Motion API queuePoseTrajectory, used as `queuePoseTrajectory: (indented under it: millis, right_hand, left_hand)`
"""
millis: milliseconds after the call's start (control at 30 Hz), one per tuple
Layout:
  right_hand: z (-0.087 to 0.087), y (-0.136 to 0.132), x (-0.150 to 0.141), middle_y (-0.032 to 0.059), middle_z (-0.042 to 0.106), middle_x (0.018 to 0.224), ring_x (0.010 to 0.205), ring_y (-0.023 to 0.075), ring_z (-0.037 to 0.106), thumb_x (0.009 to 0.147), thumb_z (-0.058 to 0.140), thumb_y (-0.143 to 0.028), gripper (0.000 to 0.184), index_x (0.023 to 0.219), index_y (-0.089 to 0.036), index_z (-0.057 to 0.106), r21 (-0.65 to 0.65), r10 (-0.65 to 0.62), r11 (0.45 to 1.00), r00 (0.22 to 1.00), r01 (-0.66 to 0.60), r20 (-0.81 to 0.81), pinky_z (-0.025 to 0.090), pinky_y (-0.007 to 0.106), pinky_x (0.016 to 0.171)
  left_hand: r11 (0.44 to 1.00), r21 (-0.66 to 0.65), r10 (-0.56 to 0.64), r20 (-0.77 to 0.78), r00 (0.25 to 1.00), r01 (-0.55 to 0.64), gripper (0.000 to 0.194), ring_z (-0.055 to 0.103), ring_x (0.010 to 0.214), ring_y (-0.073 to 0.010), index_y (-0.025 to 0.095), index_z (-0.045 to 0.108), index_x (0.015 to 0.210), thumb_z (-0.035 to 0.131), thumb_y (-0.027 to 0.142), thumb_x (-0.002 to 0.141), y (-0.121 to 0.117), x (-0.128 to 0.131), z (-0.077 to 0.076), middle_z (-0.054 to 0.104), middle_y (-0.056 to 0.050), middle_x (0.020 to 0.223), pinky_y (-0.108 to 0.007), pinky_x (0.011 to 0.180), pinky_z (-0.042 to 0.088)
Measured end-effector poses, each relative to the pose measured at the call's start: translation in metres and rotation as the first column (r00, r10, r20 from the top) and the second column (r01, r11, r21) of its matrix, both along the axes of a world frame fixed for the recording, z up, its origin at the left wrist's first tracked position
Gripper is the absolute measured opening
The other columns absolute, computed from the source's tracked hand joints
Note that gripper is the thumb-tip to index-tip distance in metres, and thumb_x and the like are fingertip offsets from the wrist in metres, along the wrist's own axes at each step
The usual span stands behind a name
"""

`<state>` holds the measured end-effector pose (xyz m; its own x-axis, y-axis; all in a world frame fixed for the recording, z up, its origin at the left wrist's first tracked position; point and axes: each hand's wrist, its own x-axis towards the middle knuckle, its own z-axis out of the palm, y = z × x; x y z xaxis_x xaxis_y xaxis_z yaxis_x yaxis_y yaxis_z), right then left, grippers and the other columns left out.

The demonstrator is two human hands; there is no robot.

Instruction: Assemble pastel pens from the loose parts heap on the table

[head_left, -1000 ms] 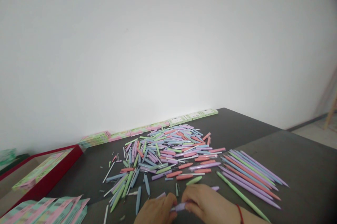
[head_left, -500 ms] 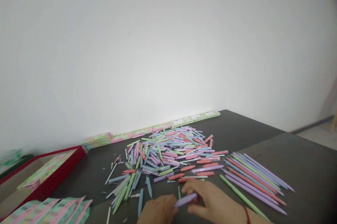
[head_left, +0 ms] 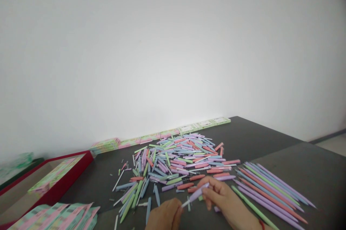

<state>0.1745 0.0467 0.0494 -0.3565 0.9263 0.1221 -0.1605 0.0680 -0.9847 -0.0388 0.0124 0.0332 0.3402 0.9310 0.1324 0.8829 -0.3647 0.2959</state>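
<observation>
- Purple pen piece (head_left: 198, 193): you have it just above the dark table (head_left: 270, 147), between your hands, near the loose pen parts (head_left: 177, 162) and tilted, its upper end toward your right hand (head_left: 224, 199).
- Your right thumb and forefinger pinch that upper end; the other fingers curl loosely below.
- Your left hand (head_left: 164, 215) has its fingertips closed on the lower end of a thin white stick (head_left: 185, 204), which meets the purple piece; you can't tell how deep it sits.
- Expect the purple piece to be light and stiff, likely smooth plastic that could turn or slip under a dry fingertip.
- Its fuller middle should give you the surest hold.
- Treat the white stick as the weaker part: hold it close to the purple piece and in line, since side pressure might bend it.
</observation>
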Motion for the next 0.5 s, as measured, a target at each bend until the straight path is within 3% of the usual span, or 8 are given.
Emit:
queuePoseTrajectory:
  millis: [67, 133, 233, 367, 500]
  right_hand:
    - [-0.004, 0.009, 0.004, -0.0062, 0.047, 0.053, 0.047, 0.008, 0.039, 0.078, 0.064, -0.043, 0.027, 0.075, -0.017, 0.058, -0.093, -0.078, 0.994, 0.98, 0.061, -0.184, 0.035, 0.021, 0.05]
    - [-0.007, 0.018, 0.009, -0.0067, 0.044, 0.054, 0.047, 0.0068, 0.037, 0.076, 0.069, -0.038, 0.026, 0.07, -0.018, 0.053, -0.241, -0.139, 0.97, 0.907, 0.043, -0.397, 0.035, 0.018, 0.047]
    - [-0.004, 0.026, 0.019, -0.0081, 0.038, 0.056, 0.045, 0.004, 0.035, 0.073, 0.073, -0.026, 0.028, 0.066, -0.018, 0.048, -0.397, -0.137, 0.901, 0.756, -0.173, -0.64, 0.033, 0.013, 0.043]
    - [0.014, 0.018, 0.026, -0.0091, 0.031, 0.058, 0.044, 0.0028, 0.033, 0.076, 0.068, -0.02, 0.016, 0.076, -0.016, 0.052, -0.357, -0.048, 0.828, 0.579, -0.433, -0.814, 0.032, 0.012, 0.04]
    - [0.024, 0.003, 0.023, -0.0091, 0.029, 0.059, 0.043, 0.0023, 0.033, 0.078, 0.066, -0.02, 0.014, 0.079, -0.014, 0.054, -0.341, -0.019, 0.799, 0.547, -0.496, -0.837, 0.033, 0.012, 0.039]
  left_hand:
    - [1.0, -0.006, 0.023, 0.073, 0.997, -0.022, 0.028, 0.064, 0.07, -0.0174, 0.025, 0.052, 0.081, 0.027, 0.026, 0.094, 0.0, 0.0, -0.003, 0.066, -0.002, 0.075, -0.022, 0.063, 0.042]
    - [0.999, -0.012, 0.032, 0.178, 0.983, -0.03, 0.028, 0.061, 0.066, -0.0159, 0.024, 0.049, 0.079, 0.026, 0.026, 0.094, 0.0, 0.001, -0.006, 0.064, 0.0, 0.072, -0.022, 0.061, 0.04]
    - [1.0, -0.014, 0.013, 0.35, 0.937, -0.009, 0.029, 0.054, 0.059, -0.0145, 0.024, 0.046, 0.077, 0.025, 0.032, 0.094, 0.0, 0.005, -0.008, 0.056, 0.002, 0.065, -0.021, 0.056, 0.037]
    - [0.999, -0.011, -0.026, 0.51, 0.86, 0.036, 0.034, 0.045, 0.055, -0.0136, 0.023, 0.046, 0.076, 0.024, 0.04, 0.095, -0.005, 0.01, -0.001, 0.045, 0.004, 0.06, -0.022, 0.051, 0.032]
    - [0.998, -0.033, -0.023, 0.57, 0.821, 0.05, 0.035, 0.042, 0.054, -0.0133, 0.022, 0.048, 0.075, 0.027, 0.043, 0.095, -0.012, 0.016, 0.009, 0.042, 0.004, 0.061, -0.022, 0.051, 0.03]
